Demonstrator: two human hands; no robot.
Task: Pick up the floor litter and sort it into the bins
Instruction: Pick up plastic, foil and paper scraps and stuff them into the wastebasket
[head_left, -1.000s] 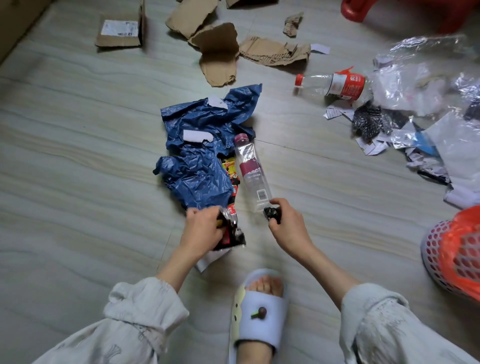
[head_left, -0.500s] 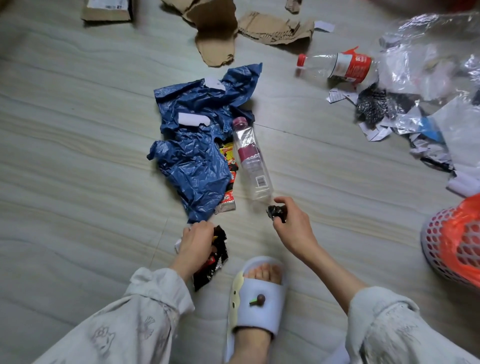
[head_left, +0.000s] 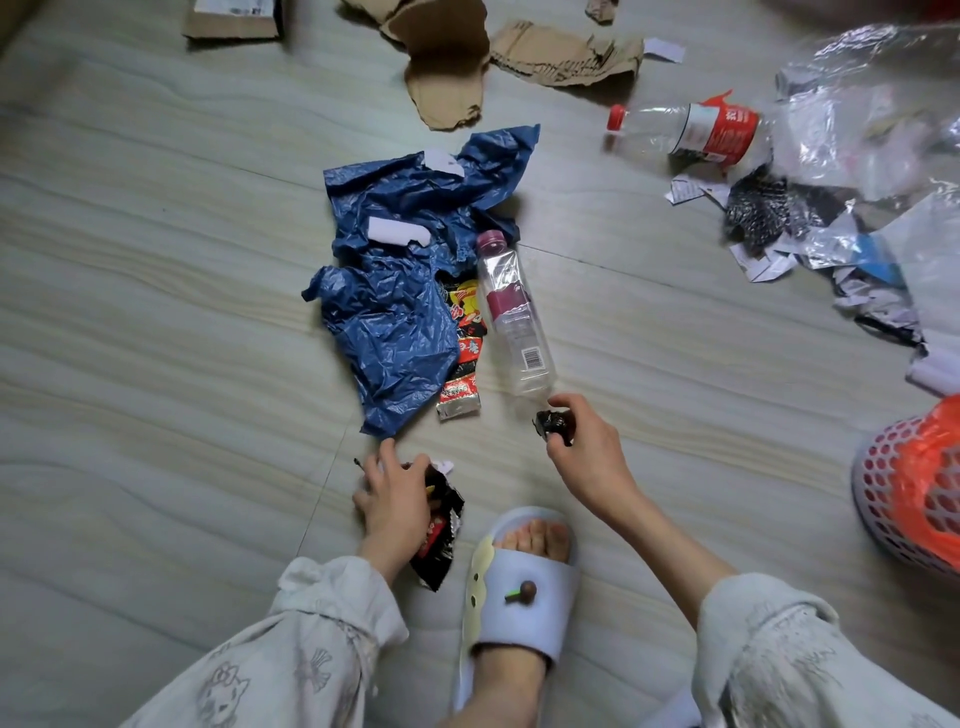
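Head view, the only one I have. My left hand (head_left: 395, 499) has dropped from the edge of the blue plastic bag (head_left: 400, 291) toward six o'clock and now sits low by the slippered foot (head_left: 524, 577), fingers curled round a black snack wrapper (head_left: 439, 530) and a white paper scrap (head_left: 442, 464). A second ago that hand was up against the bag, lifting the wrapper free, so I judge that piece gathered and ready for a bin.

My right hand (head_left: 587, 457) has barely shifted: thumb and fingers pinch a small black crumpled scrap (head_left: 553, 423), just at the base of the clear bottle with the purple cap (head_left: 511, 317), which lies at twelve o'clock from that hand and looks untouched.

More red snack wrappers (head_left: 462, 353) lie between bag and bottle. The red-lined mesh bin (head_left: 914, 493) sits at three o'clock, well apart from both hands; nothing has gone into it in this stretch.
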